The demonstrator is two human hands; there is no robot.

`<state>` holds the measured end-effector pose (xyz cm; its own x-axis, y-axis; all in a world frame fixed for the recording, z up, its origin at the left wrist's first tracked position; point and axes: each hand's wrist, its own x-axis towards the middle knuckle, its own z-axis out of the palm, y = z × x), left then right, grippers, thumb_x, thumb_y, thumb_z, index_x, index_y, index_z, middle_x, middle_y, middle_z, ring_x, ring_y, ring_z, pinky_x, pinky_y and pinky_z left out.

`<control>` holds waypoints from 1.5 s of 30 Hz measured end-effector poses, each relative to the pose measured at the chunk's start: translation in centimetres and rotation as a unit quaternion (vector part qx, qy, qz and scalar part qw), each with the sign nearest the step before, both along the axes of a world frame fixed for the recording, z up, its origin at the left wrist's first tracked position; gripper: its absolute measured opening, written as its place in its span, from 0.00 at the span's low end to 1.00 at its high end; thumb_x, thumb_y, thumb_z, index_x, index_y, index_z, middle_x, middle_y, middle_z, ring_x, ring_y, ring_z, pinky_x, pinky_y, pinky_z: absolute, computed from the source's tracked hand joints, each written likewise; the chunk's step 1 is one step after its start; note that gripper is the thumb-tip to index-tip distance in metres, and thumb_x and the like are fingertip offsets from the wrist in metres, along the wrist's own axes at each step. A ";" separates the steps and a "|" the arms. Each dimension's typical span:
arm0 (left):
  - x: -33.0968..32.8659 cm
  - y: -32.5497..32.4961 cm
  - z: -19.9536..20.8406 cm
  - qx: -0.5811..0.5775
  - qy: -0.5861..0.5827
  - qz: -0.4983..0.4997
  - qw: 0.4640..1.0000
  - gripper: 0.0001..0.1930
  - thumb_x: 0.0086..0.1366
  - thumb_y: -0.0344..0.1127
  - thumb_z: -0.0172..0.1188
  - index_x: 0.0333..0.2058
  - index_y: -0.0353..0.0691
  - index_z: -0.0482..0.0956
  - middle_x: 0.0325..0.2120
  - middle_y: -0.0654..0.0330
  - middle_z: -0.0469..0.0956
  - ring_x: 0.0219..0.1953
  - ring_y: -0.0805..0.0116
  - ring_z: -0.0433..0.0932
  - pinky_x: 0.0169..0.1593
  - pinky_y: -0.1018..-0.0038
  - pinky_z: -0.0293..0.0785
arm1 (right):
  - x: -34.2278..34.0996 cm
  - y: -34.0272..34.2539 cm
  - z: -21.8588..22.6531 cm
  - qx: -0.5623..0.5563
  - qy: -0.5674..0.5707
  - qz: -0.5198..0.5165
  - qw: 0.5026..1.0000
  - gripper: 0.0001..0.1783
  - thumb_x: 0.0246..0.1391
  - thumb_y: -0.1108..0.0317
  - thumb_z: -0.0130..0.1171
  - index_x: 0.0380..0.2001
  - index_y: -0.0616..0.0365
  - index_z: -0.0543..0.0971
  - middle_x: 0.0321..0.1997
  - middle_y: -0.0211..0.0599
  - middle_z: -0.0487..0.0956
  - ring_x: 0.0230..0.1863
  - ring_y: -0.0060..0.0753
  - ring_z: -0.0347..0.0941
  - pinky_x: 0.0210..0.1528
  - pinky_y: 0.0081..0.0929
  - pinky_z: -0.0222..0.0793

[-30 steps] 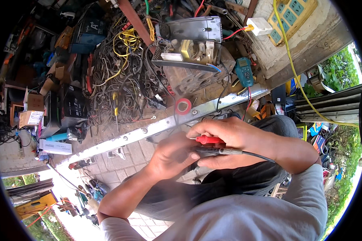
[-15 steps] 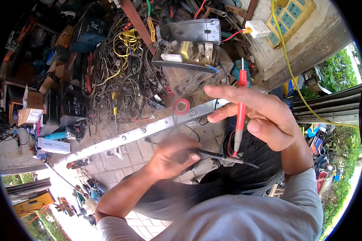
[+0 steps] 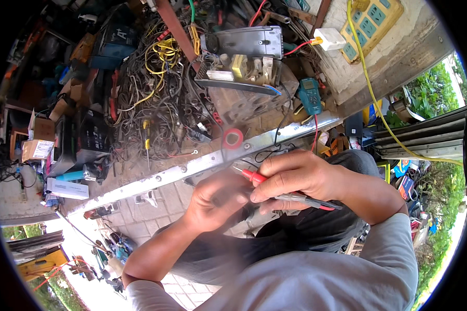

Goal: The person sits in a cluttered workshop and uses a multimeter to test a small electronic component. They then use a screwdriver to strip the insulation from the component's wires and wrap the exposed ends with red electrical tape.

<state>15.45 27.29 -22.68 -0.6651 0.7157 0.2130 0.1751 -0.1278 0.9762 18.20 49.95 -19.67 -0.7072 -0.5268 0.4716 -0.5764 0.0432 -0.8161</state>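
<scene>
My right hand (image 3: 301, 179) is closed round a red test probe (image 3: 254, 176), its metal tip pointing left toward my other hand. Out of the lower side of that fist come a grey and black probe end (image 3: 311, 200) and a bit of red lead, so two probes seem to lie together in it. Close by on the left is my left hand (image 3: 213, 199), fingers curled and thumb toward the right hand. Its fingertips are smeared, and whether they hold anything is unclear. Beyond the hands, a teal multimeter (image 3: 310, 96) lies on the bench, a red lead running down from it.
A metal-edged bench (image 3: 207, 161) crosses in front of me, with a roll of red tape (image 3: 233, 139) at its edge. An opened circuit board housing (image 3: 238, 72) rests on a block. Tangled cables (image 3: 161, 88), a yellow screwdriver (image 3: 147, 137) and a power strip (image 3: 373, 23) lie around.
My right hand has come down and left, turning the red probe from upright to pointing left. The multimeter is now uncovered. The black probe has left its place across my left hand.
</scene>
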 end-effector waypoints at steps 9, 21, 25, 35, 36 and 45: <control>0.1 0.4 -0.3 0.043 0.006 -0.077 0.996 0.19 0.64 0.22 0.53 0.54 0.35 0.68 0.50 0.50 0.73 0.49 0.66 0.73 0.49 0.69 0.72 | 0.0 -0.7 0.9 0.039 -0.025 -0.063 0.997 0.11 0.48 0.65 0.64 0.32 0.55 0.74 0.27 0.38 0.74 0.28 0.46 0.73 0.28 0.35 0.68; 0.3 -1.2 -1.4 -0.032 -0.101 0.058 0.993 0.31 0.63 0.53 0.54 0.52 0.29 0.67 0.42 0.57 0.74 0.42 0.70 0.72 0.45 0.73 0.69 | 0.4 -1.4 0.2 -0.006 0.020 -0.085 0.996 0.10 0.50 0.64 0.62 0.31 0.57 0.73 0.31 0.38 0.76 0.31 0.46 0.74 0.32 0.36 0.71; 0.0 -1.6 -1.3 -0.029 -0.194 0.015 0.980 0.30 0.63 0.54 0.54 0.50 0.29 0.68 0.43 0.54 0.74 0.45 0.67 0.74 0.47 0.71 0.71 | 0.3 -1.6 0.0 -0.018 0.042 -0.096 0.994 0.12 0.46 0.66 0.65 0.33 0.56 0.74 0.32 0.38 0.77 0.31 0.45 0.75 0.32 0.35 0.72; 0.5 -1.0 -0.9 -0.029 -0.249 0.033 0.968 0.26 0.60 0.48 0.61 0.49 0.35 0.69 0.36 0.55 0.76 0.31 0.70 0.77 0.30 0.75 0.74 | 0.1 -2.0 -0.5 -0.043 -0.006 -0.100 0.994 0.12 0.45 0.67 0.66 0.33 0.55 0.74 0.30 0.39 0.77 0.31 0.46 0.76 0.32 0.33 0.72; 0.5 -0.9 -0.9 -0.023 -0.243 0.029 0.969 0.26 0.60 0.48 0.61 0.48 0.35 0.69 0.35 0.56 0.76 0.30 0.71 0.76 0.29 0.76 0.73 | 0.1 -2.0 -0.5 -0.043 -0.013 -0.103 0.994 0.12 0.46 0.67 0.66 0.33 0.55 0.74 0.30 0.39 0.77 0.30 0.46 0.76 0.32 0.33 0.72; 0.3 -0.4 0.6 0.004 -0.111 -0.071 0.991 0.11 0.62 0.25 0.55 0.44 0.31 0.73 0.37 0.61 0.78 0.39 0.76 0.75 0.42 0.76 0.72 | 0.7 -2.0 -0.3 -0.026 -0.009 -0.093 0.995 0.14 0.42 0.77 0.68 0.34 0.58 0.77 0.26 0.35 0.75 0.25 0.37 0.73 0.25 0.30 0.68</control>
